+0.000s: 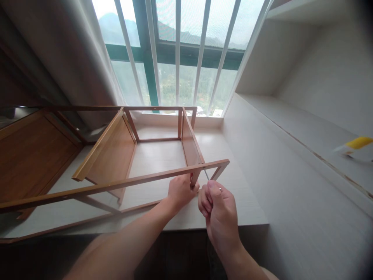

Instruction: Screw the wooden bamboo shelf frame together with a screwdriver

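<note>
A brown wooden shelf rack (pixel 140 181) lies on its side on a pale surface, its slatted frame and boards facing up. My left hand (pixel 181 191) is closed around the frame by the end shelf board (pixel 192 136), with its fingertips partly hidden behind the wood. Just to the right, my right hand (pixel 220 208) pinches a thin metal hex key (pixel 206 175). The key's tip meets a screw hole in the long front rail (pixel 163 174), near the rail's right end. Most of the key is covered by my fingers.
Beneath the rack is a pale ledge (pixel 244 206) whose front edge drops into shadow. A barred window (pixel 189 58) is behind it, and a grey curtain (pixel 67 46) hangs at left. On the right-hand cabinet shelf (pixel 294 112) lies a yellow-and-white object (pixel 358 144), blurred.
</note>
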`<action>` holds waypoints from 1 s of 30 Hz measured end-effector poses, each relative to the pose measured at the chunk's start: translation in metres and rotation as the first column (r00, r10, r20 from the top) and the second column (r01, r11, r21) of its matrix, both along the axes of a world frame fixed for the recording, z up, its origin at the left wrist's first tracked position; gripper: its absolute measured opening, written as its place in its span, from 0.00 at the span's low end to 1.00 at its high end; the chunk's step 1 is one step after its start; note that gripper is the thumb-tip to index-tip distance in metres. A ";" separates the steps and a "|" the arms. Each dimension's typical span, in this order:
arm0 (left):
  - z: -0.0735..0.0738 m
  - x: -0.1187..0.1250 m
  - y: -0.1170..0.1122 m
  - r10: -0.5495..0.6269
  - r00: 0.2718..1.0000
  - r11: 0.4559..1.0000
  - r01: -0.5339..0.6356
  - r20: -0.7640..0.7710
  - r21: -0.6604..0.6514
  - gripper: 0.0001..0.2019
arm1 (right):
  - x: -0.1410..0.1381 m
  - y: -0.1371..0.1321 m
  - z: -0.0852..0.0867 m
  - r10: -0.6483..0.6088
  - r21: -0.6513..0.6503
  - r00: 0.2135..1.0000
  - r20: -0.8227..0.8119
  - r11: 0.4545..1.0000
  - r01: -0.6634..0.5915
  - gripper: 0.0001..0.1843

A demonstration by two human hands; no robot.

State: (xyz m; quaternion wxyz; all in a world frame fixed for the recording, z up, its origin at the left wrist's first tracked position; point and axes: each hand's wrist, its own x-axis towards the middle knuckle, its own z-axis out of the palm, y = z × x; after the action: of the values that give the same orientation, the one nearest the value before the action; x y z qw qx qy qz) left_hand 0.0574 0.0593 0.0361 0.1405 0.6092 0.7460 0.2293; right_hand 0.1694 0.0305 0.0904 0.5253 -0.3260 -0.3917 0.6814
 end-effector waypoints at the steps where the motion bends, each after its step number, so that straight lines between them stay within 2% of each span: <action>1: 0.000 0.001 0.001 0.003 1.000 1.000 -0.003 -0.010 -0.004 0.09 | 0.001 0.001 -0.002 -0.012 0.008 1.000 0.005 1.000 0.012 0.23; 5: -0.003 0.003 0.003 0.008 0.999 1.000 -0.008 -0.040 -0.005 0.09 | 0.001 0.002 -0.005 -0.058 0.047 0.998 0.003 0.997 0.057 0.23; 8: -0.010 0.002 0.005 -0.026 0.998 1.000 0.026 -0.064 0.010 0.09 | 0.001 0.001 -0.006 -0.072 0.098 0.995 0.064 0.993 0.066 0.23; 11: -0.017 0.001 0.005 -0.033 0.997 0.999 0.035 -0.064 0.035 0.09 | 0.004 0.001 -0.005 -0.081 0.160 0.976 0.201 0.986 0.049 0.24; 13: -0.022 0.000 0.004 -0.012 0.999 0.998 0.015 -0.051 0.059 0.10 | 0.008 0.002 -0.004 -0.110 0.256 0.933 0.342 0.966 0.020 0.24; 16: -0.027 0.001 0.005 -0.009 0.999 0.993 0.012 -0.033 0.119 0.10 | 0.015 0.007 -0.002 -0.184 0.438 0.815 0.550 0.894 -0.093 0.21; 18: -0.030 0.000 0.006 -0.024 1.000 0.988 0.026 -0.016 0.154 0.08 | 0.018 0.011 -0.002 -0.259 0.529 0.738 0.623 0.835 -0.154 0.20; 20: -0.035 0.000 0.008 -0.034 0.999 0.984 0.033 0.004 0.178 0.07 | 0.020 0.015 -0.002 -0.351 0.614 0.691 0.633 0.771 -0.171 0.20; 24: -0.046 -0.003 0.012 -0.047 0.999 0.974 0.041 0.021 0.222 0.06 | 0.020 0.018 -0.001 -0.494 0.752 0.672 0.552 0.642 -0.146 0.21; 26: -0.048 -0.003 0.013 -0.054 0.998 0.970 0.048 0.018 0.238 0.07 | 0.020 0.019 -0.001 -0.513 0.772 0.673 0.534 0.620 -0.139 0.21; 30: -0.046 -0.003 0.011 -0.073 0.997 0.969 0.064 0.029 0.238 0.09 | 0.021 0.021 0.000 -0.507 0.767 0.676 0.534 0.627 -0.136 0.21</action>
State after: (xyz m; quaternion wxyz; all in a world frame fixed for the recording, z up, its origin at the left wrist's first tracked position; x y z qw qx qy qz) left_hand 0.0546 0.0700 -0.0103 0.0886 0.6426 0.6890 0.3232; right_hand 0.1901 0.0513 0.0904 0.4905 -0.3544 -0.7688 0.2067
